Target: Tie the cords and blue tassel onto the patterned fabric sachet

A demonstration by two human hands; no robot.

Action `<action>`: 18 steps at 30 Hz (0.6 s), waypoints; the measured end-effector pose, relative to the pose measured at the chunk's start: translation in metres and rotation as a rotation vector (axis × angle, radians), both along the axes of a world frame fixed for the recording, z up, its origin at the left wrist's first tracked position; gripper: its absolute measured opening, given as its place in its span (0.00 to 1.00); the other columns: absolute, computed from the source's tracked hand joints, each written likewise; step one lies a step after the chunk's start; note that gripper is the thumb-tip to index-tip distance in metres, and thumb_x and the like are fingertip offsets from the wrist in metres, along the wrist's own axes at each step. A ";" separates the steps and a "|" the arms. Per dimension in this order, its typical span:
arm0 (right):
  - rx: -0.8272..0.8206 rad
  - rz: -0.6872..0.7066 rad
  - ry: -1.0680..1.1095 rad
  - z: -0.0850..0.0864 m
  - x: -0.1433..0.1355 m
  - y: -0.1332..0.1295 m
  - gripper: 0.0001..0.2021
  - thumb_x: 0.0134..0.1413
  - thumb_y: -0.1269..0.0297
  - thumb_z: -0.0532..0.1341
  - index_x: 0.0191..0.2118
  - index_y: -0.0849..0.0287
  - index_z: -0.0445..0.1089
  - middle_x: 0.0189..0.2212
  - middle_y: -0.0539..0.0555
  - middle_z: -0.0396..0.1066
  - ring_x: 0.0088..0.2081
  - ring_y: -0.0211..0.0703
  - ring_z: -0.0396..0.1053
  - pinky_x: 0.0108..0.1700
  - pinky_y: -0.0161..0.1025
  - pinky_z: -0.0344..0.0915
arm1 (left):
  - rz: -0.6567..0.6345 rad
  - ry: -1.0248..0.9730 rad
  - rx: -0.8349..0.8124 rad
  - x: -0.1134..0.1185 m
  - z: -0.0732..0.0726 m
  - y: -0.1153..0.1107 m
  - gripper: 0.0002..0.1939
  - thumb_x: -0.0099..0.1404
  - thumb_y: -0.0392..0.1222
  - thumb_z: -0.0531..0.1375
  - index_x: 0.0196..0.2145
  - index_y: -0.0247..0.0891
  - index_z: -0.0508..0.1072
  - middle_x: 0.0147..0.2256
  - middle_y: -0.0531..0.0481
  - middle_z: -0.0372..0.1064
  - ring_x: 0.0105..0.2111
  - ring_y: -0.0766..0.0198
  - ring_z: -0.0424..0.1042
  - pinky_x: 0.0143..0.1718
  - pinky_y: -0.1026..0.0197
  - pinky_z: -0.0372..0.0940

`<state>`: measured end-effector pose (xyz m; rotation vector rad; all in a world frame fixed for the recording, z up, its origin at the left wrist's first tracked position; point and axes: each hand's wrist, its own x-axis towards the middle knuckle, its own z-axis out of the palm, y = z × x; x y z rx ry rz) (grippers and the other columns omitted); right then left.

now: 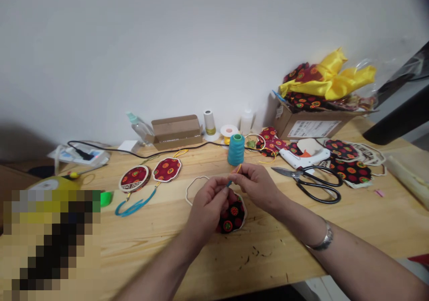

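Near the middle of the table, my left hand is closed, its fingers pinched around a bit of blue thread. My right hand is closed too, thumb and forefinger pinching a short yellow cord close to the left fingertips. Partly under the left hand lies a dark patterned fabric piece with a pale scalloped rim. A thin pale scalloped frame rests behind the left hand. The blue thread cone stands upright just beyond both hands.
Black-handled scissors and a white glue gun lie to the right. Two red ornaments with blue tassels are at the left. A carton filled with fabric stands back right; an open small box stands by the wall.
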<state>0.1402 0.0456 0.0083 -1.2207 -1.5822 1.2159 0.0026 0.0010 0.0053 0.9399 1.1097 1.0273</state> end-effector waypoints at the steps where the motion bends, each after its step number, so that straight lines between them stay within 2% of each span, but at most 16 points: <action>1: -0.002 0.000 0.003 0.000 0.000 0.000 0.09 0.48 0.63 0.60 0.21 0.61 0.66 0.14 0.44 0.55 0.19 0.31 0.51 0.20 0.30 0.50 | 0.010 -0.027 -0.002 0.000 0.000 0.000 0.09 0.59 0.41 0.57 0.38 0.36 0.68 0.24 0.53 0.67 0.19 0.73 0.57 0.20 0.70 0.52; 4: -0.001 -0.005 0.009 0.002 -0.001 -0.001 0.11 0.48 0.62 0.60 0.20 0.61 0.65 0.14 0.44 0.55 0.19 0.31 0.51 0.20 0.30 0.50 | 0.041 -0.051 0.017 -0.001 0.001 0.000 0.12 0.59 0.44 0.57 0.40 0.36 0.68 0.23 0.54 0.67 0.17 0.75 0.54 0.18 0.70 0.49; 7: 0.002 -0.006 0.013 0.002 -0.002 -0.001 0.12 0.47 0.61 0.61 0.20 0.61 0.65 0.14 0.44 0.56 0.19 0.31 0.52 0.21 0.31 0.51 | 0.056 0.039 0.059 -0.001 0.002 0.001 0.13 0.60 0.46 0.58 0.39 0.35 0.70 0.21 0.55 0.65 0.17 0.75 0.53 0.18 0.70 0.48; 13: -0.012 0.004 0.024 0.001 -0.002 -0.002 0.10 0.47 0.63 0.59 0.20 0.61 0.64 0.14 0.45 0.57 0.19 0.31 0.52 0.21 0.31 0.51 | 0.084 0.231 0.112 -0.002 0.002 0.001 0.09 0.58 0.44 0.59 0.29 0.36 0.74 0.21 0.56 0.64 0.19 0.73 0.57 0.20 0.69 0.51; 18: -0.067 -0.003 0.089 0.003 -0.003 -0.002 0.10 0.46 0.63 0.60 0.20 0.61 0.64 0.13 0.43 0.54 0.18 0.30 0.49 0.19 0.30 0.48 | 0.077 0.235 0.105 -0.003 0.003 0.001 0.08 0.56 0.44 0.60 0.26 0.36 0.74 0.21 0.54 0.67 0.21 0.70 0.60 0.24 0.68 0.55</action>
